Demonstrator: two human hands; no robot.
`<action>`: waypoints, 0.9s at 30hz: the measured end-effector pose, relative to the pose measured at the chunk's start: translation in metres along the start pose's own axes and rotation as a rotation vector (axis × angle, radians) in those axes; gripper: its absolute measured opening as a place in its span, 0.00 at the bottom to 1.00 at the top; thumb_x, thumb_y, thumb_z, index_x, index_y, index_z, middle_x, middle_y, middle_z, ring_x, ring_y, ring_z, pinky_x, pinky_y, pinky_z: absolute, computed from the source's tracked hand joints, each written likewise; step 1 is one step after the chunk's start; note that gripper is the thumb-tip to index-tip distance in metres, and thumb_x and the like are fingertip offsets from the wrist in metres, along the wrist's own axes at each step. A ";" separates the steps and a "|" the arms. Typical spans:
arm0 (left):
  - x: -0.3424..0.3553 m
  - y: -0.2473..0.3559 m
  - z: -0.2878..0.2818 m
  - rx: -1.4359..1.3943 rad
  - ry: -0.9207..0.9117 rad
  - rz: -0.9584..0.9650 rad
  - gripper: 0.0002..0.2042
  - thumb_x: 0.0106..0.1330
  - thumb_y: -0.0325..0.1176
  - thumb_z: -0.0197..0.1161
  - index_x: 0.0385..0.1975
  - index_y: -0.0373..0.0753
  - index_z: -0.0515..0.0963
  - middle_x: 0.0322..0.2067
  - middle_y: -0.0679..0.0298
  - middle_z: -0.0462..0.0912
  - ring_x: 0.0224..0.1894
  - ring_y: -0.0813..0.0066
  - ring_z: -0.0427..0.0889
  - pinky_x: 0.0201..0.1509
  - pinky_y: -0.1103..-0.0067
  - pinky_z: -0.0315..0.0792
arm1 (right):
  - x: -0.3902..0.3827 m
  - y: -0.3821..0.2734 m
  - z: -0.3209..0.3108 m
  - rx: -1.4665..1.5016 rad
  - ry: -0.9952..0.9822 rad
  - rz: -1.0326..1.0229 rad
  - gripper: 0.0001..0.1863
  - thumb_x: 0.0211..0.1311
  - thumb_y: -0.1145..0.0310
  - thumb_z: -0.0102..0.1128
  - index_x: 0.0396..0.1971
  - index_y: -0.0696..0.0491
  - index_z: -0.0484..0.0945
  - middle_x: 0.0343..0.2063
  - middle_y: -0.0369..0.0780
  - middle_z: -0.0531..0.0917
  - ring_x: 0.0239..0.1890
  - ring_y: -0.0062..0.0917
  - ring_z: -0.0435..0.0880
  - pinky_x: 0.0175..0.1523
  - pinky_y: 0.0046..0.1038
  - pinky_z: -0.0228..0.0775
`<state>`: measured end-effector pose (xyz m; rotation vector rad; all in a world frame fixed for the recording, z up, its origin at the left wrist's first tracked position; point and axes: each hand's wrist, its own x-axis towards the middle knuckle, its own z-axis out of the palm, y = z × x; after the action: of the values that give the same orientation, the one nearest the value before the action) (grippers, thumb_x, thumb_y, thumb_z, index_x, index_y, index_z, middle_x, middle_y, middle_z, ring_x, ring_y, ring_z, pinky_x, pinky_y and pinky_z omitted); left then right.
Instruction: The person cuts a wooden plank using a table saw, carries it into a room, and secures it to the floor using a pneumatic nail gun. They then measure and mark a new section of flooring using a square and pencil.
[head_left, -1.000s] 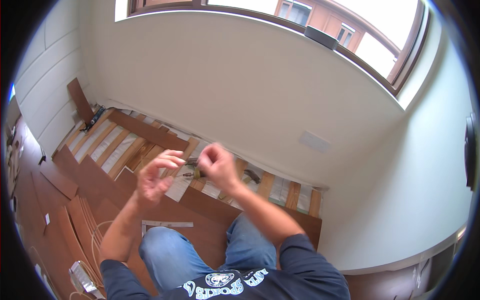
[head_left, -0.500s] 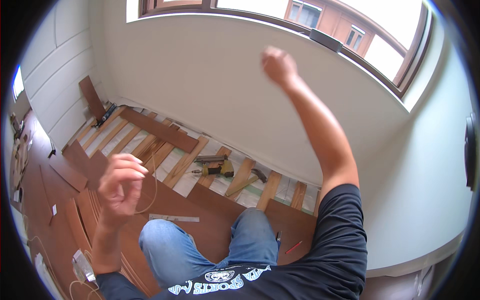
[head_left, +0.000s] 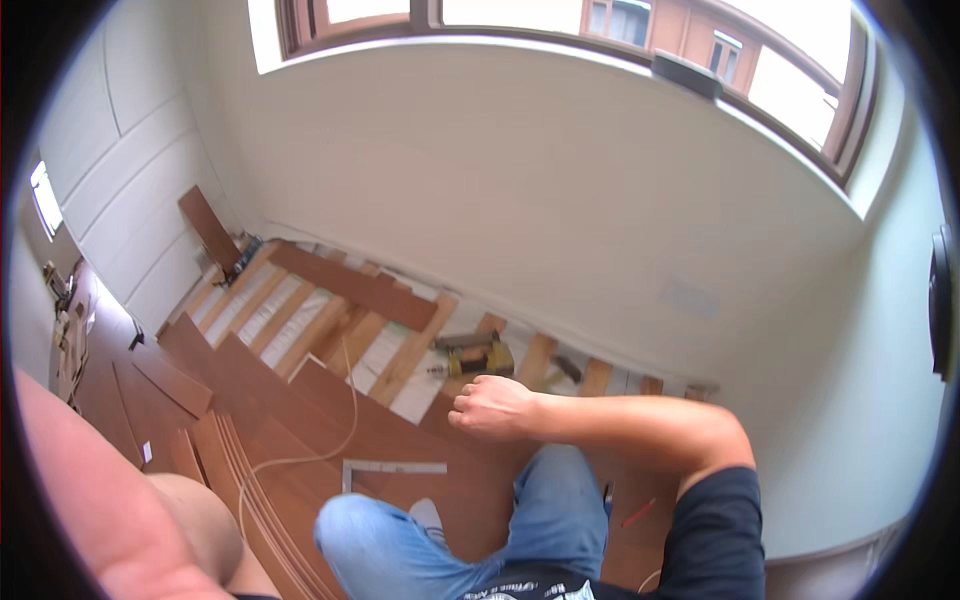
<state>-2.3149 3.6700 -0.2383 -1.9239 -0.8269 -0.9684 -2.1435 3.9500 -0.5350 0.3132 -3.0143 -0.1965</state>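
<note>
My right hand [head_left: 490,407] is closed, knuckles up, above the brown floorboards [head_left: 430,440] in front of my knees. What it holds, if anything, is hidden. Just beyond it a yellow and black nail gun [head_left: 485,358] lies across the wooden battens [head_left: 405,350]. To the right of that lies a hammer [head_left: 566,369], partly hidden behind my forearm. A metal carpenter's square [head_left: 400,467] rests on the boards left of my right hand. My left arm rises large at the lower left edge, and its hand is out of view.
A thin air hose [head_left: 350,420] curves over the boards at left. A short board [head_left: 375,295] lies across the far battens. Beside my right knee are a red pencil [head_left: 637,513] and a dark slim tool [head_left: 608,495]. The wall [head_left: 480,170] and window stand ahead.
My right hand has come down from in front of the wall to above the boards. My left hand has left the view, its arm now near the left edge. The view has shifted slightly.
</note>
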 end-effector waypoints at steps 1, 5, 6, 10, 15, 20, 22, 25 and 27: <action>-0.005 0.001 -0.006 -0.003 -0.009 -0.010 0.20 0.68 0.39 0.65 0.55 0.36 0.73 0.54 0.51 0.76 0.54 0.59 0.75 0.62 0.63 0.69 | 0.011 0.006 -0.015 -0.052 -0.074 0.020 0.07 0.58 0.62 0.61 0.29 0.49 0.78 0.28 0.37 0.83 0.36 0.32 0.86 0.41 0.36 0.79; -0.006 0.006 -0.007 -0.049 0.019 -0.031 0.19 0.69 0.39 0.64 0.55 0.36 0.74 0.54 0.52 0.76 0.54 0.60 0.75 0.62 0.64 0.69 | 0.052 0.087 -0.116 -0.286 0.152 0.103 0.04 0.53 0.67 0.62 0.24 0.50 0.80 0.25 0.40 0.84 0.29 0.36 0.87 0.32 0.38 0.81; -0.006 0.007 -0.011 -0.053 0.030 -0.043 0.19 0.69 0.39 0.64 0.55 0.36 0.74 0.54 0.52 0.77 0.54 0.60 0.75 0.62 0.64 0.69 | 0.074 0.104 -0.163 -0.310 0.239 0.132 0.03 0.59 0.69 0.61 0.26 0.49 0.80 0.26 0.39 0.82 0.31 0.36 0.84 0.36 0.39 0.80; -0.017 0.023 -0.033 -0.016 0.016 -0.107 0.19 0.70 0.38 0.63 0.55 0.35 0.74 0.53 0.52 0.77 0.53 0.61 0.76 0.62 0.65 0.69 | 0.148 0.104 -0.341 0.708 0.832 0.047 0.16 0.78 0.59 0.51 0.39 0.52 0.84 0.30 0.38 0.88 0.35 0.22 0.88 0.38 0.30 0.81; -0.028 -0.009 0.000 -0.011 0.021 -0.012 0.18 0.70 0.38 0.62 0.55 0.35 0.75 0.53 0.53 0.78 0.53 0.62 0.76 0.62 0.66 0.69 | 0.112 0.126 -0.391 1.207 0.929 0.021 0.16 0.72 0.58 0.61 0.49 0.54 0.80 0.35 0.41 0.86 0.30 0.24 0.82 0.36 0.27 0.76; 0.007 -0.003 -0.010 0.098 -0.098 -0.045 0.18 0.71 0.38 0.61 0.54 0.34 0.76 0.52 0.53 0.78 0.53 0.63 0.77 0.63 0.67 0.69 | 0.074 0.171 -0.338 0.928 0.811 0.403 0.19 0.71 0.53 0.59 0.45 0.55 0.83 0.33 0.41 0.86 0.29 0.24 0.82 0.34 0.27 0.77; 0.008 0.001 0.003 0.085 -0.114 -0.047 0.17 0.71 0.38 0.61 0.54 0.34 0.76 0.52 0.53 0.79 0.53 0.63 0.77 0.63 0.67 0.69 | 0.039 0.160 -0.310 0.909 0.746 0.498 0.20 0.70 0.52 0.59 0.45 0.55 0.83 0.33 0.42 0.86 0.29 0.24 0.83 0.35 0.27 0.77; -0.026 -0.007 0.014 0.023 -0.120 -0.049 0.17 0.72 0.38 0.61 0.54 0.34 0.77 0.52 0.54 0.79 0.53 0.64 0.77 0.63 0.68 0.69 | 0.038 0.147 -0.280 0.654 0.529 0.651 0.20 0.68 0.50 0.59 0.45 0.51 0.84 0.35 0.40 0.87 0.29 0.26 0.84 0.36 0.29 0.79; -0.050 0.006 0.030 0.032 -0.177 -0.090 0.17 0.72 0.38 0.60 0.54 0.34 0.77 0.52 0.54 0.79 0.53 0.64 0.78 0.63 0.68 0.69 | 0.028 0.123 -0.203 0.689 0.491 0.655 0.20 0.70 0.52 0.59 0.43 0.54 0.84 0.32 0.38 0.86 0.29 0.23 0.82 0.37 0.27 0.79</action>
<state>-2.3250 3.6839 -0.2939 -1.9796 -1.0317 -0.8402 -2.1712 4.0396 -0.3150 -0.5093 -2.4177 0.8384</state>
